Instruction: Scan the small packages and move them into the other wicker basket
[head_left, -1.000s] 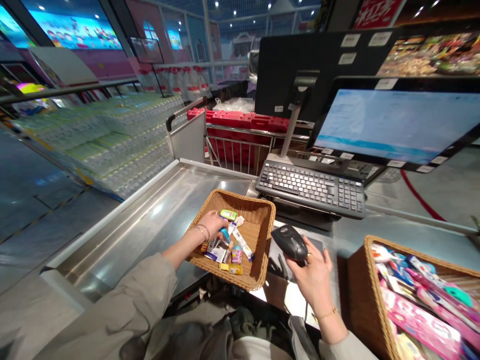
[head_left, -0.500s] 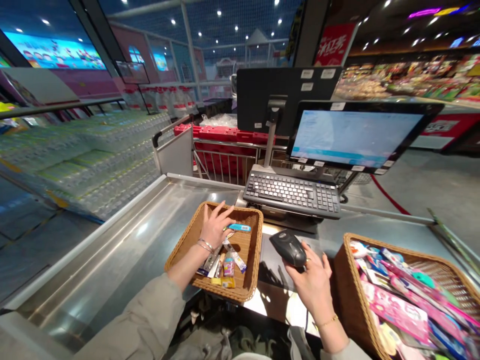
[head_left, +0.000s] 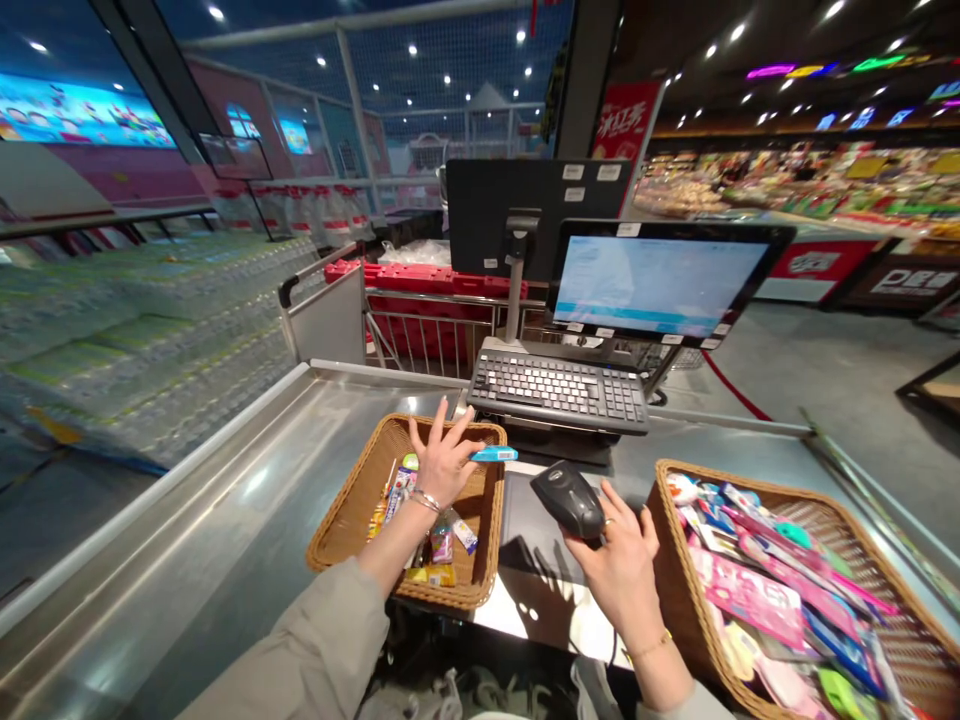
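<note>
My left hand (head_left: 444, 466) pinches a slim light-blue packet (head_left: 496, 454) with a white barcode label, its other fingers spread upward. The packet sticks out past the right rim of a wicker basket (head_left: 324, 545). Inside that basket lie several small wrapped items, among them a yellow packet (head_left: 435, 576) and a white-and-blue stick pack (head_left: 463, 532), partly hidden by my forearm. To the right, my right hand (head_left: 621, 560) grips a black handheld barcode scanner (head_left: 568, 498), its head pointing left toward the packet. Part of the scanner's handle is hidden in the palm.
A second wicker basket (head_left: 679, 545) full of colourful packaged goods stands at the right. Behind the scanner are a keyboard (head_left: 559, 388) and a lit monitor (head_left: 660, 285). A metal counter (head_left: 247, 500) with a raised edge extends left. A metal cart (head_left: 427, 335) stands beyond.
My left hand has moved the blue packet rightward, from over the basket to its right rim, closer to the scanner. My right hand keeps its grip on the scanner. The view has turned slightly right.
</note>
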